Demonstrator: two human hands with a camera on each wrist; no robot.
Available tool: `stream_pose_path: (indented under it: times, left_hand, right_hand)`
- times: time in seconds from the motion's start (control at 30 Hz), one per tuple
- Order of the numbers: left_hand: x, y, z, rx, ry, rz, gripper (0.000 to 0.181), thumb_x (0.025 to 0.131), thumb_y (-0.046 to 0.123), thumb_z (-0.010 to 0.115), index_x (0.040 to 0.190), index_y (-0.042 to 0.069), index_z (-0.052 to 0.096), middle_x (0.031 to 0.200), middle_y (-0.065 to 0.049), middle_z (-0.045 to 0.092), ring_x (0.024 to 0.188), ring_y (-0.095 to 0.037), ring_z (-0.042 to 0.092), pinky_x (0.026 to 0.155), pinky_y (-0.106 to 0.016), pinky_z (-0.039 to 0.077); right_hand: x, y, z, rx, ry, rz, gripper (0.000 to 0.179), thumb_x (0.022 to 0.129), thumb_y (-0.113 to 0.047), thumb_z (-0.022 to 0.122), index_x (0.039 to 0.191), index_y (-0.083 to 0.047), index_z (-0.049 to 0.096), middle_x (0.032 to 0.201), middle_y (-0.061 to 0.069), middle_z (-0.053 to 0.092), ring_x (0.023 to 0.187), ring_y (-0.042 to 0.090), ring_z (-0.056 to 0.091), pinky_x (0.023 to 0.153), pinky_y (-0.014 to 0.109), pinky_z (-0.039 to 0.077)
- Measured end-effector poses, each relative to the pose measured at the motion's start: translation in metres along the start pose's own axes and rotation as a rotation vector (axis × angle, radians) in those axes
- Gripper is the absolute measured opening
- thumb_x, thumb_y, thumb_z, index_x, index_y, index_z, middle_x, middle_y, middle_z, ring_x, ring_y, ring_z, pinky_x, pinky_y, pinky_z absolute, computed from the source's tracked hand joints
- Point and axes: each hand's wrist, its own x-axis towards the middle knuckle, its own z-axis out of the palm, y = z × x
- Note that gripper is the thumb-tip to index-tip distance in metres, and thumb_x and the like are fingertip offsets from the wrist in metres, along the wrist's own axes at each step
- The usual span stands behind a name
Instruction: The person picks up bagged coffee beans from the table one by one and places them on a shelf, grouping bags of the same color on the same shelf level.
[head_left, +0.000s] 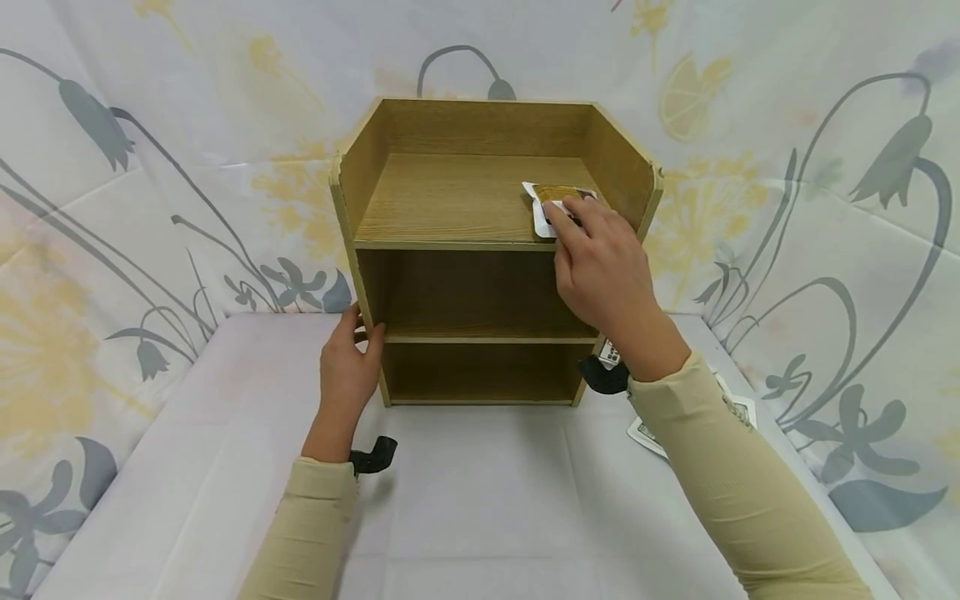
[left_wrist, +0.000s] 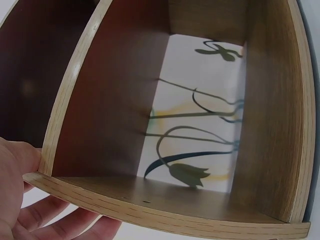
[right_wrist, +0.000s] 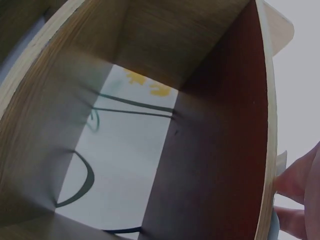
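A small wooden shelf unit [head_left: 465,340] with three levels stands on the white-covered table. My left hand [head_left: 351,367] grips its left side panel, the thumb at the front edge and the fingers round the outside. In the left wrist view that hand [left_wrist: 17,195] holds the panel's edge beside a compartment. On the right of the top board lies a flat white-edged packet [head_left: 542,221] with yellow-brown print. My right hand [head_left: 603,267] holds this packet, its fingers over the top; the thumb's underside is hidden. The right wrist view shows only fingertips [right_wrist: 295,180] at the board's edge.
Flat white items with printed borders [head_left: 648,437] lie on the table at the right, partly under my right sleeve. A white piece with dark marks [head_left: 609,353] shows beside the shelf's lower right. Flower-printed cloth [head_left: 225,208] hangs behind and at both sides.
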Motion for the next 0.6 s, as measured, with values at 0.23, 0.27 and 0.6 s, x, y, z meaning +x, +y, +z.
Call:
stream_pose_path:
  times: [0.23,0.27,0.6]
  left_hand:
    - [0.0,0.001,0.0,-0.007,0.001,0.0,0.045,0.099,0.025,0.055,0.139,0.007,0.047,0.125,-0.021,0.062,0.102,-0.039,0.067,0.079,-0.05,0.057]
    - [0.0,0.001,0.001,-0.006,0.001,-0.001,0.045,0.099,0.025,0.054,0.139,0.007,0.047,0.126,-0.021,0.062,0.102,-0.039,0.067,0.079,-0.051,0.057]
    - [0.0,0.0,0.001,-0.003,-0.001,-0.009,0.045,0.099,0.025,0.055,0.139,0.007,0.047,0.126,-0.02,0.061,0.103,-0.038,0.067,0.078,-0.05,0.057]
  right_hand:
    - [0.005,0.001,0.002,0.04,-0.017,0.018,0.036,0.098,-0.014,0.043,0.127,-0.005,0.063,0.127,0.021,0.061,0.121,0.04,0.056,0.103,0.049,0.043]
    - [0.006,0.001,0.002,0.044,-0.021,0.022,0.036,0.098,-0.014,0.043,0.127,-0.005,0.063,0.127,0.021,0.061,0.121,0.04,0.056,0.103,0.049,0.044]
    - [0.018,0.001,0.002,0.07,-0.16,0.11,0.038,0.1,-0.017,0.042,0.132,-0.008,0.06,0.134,0.018,0.057,0.127,0.037,0.052,0.107,0.048,0.041]
